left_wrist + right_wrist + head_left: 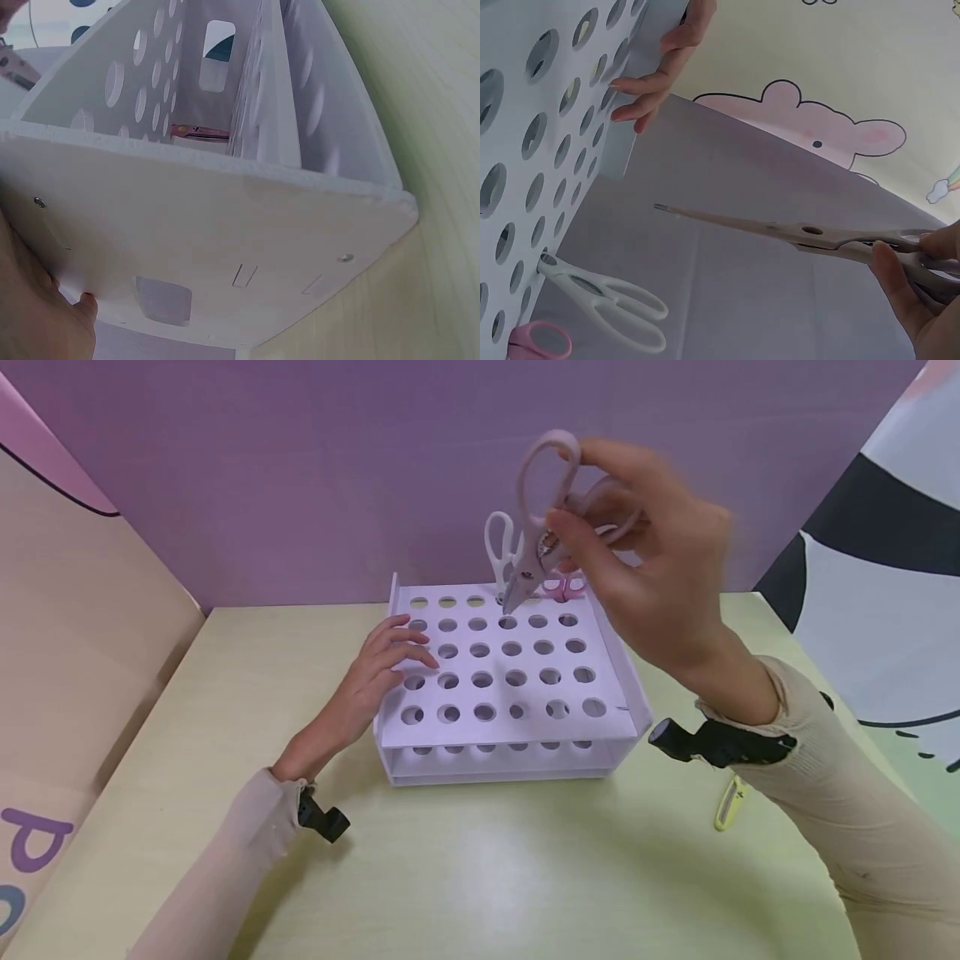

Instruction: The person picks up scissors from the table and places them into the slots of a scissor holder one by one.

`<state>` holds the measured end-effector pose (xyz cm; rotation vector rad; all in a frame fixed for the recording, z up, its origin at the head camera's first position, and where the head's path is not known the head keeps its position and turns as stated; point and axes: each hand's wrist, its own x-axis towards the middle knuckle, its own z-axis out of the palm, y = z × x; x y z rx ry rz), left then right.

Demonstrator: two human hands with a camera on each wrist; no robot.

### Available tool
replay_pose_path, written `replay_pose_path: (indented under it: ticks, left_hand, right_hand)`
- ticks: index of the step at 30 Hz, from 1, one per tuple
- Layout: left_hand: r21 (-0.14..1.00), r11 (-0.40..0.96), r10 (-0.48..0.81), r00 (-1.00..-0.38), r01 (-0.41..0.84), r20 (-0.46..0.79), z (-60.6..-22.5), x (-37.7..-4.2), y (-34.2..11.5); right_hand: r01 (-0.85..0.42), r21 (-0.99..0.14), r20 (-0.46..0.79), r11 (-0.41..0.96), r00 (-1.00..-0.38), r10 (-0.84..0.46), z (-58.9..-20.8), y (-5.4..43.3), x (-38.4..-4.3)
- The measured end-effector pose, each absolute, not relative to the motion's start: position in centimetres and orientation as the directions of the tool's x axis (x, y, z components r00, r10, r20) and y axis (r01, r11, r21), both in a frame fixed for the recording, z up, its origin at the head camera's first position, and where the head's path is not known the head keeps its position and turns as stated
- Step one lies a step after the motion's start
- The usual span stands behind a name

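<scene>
My right hand [660, 543] pinches the handles of a pair of pale pink scissors [551, 518], blades slanting down over the back of a white rack [495, 693] with rows of round holes. In the right wrist view these scissors [810, 234] point toward the rack, apart from it. My left hand [371, 668] rests on the rack's left side, fingers spread over the top panel. White scissors [611, 300] stand in a back-row hole, handles up. Beside them the handles of pink scissors [564, 589] stick up at the back right corner.
A yellow box cutter [730, 802] lies on the table [480, 877] to the right of the rack. Behind the rack rises a purple panel [300, 485]. Through the rack's side, the left wrist view shows a pink item [199, 133] inside.
</scene>
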<state>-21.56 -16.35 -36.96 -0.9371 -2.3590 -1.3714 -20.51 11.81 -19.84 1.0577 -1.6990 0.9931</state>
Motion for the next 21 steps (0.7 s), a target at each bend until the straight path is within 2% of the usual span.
replay_pose_path:
  ticks: [2, 4, 9, 16, 19, 21]
  left_hand:
    - [0.676, 0.354, 0.407, -0.757, 0.646, 0.511, -36.9, -21.6, -16.3]
    - [0.674, 0.354, 0.409, -0.756, 0.648, 0.511, -36.9, -21.6, -16.2]
    - [0.674, 0.343, 0.414, -0.749, 0.654, 0.517, -36.8, -21.4, -16.0]
    - [0.666, 0.359, 0.416, -0.751, 0.654, 0.513, -36.6, -21.2, -16.1]
    - [0.671, 0.364, 0.409, -0.758, 0.646, 0.508, -36.6, -21.1, -16.3]
    - [0.675, 0.358, 0.406, -0.759, 0.645, 0.51, -36.6, -21.1, -16.3]
  right_hand:
    - [-0.94, -0.138, 0.94, 0.311, -0.224, -0.258, -19.8, 11.3, -21.2]
    - [-0.942, -0.131, 0.935, 0.31, -0.221, -0.276, -19.8, 10.9, -21.9]
    - [-0.922, -0.205, 0.902, 0.328, -0.308, -0.303, -19.9, 9.9, -23.0]
    - [-0.927, -0.157, 0.878, 0.339, -0.288, -0.382, -19.9, 8.1, -24.7]
    - [-0.913, -0.189, 0.854, 0.361, -0.334, -0.398, -19.9, 7.0, -25.5]
    - [-0.887, -0.232, 0.828, 0.4, -0.395, -0.397, -20.0, 6.4, -26.1]
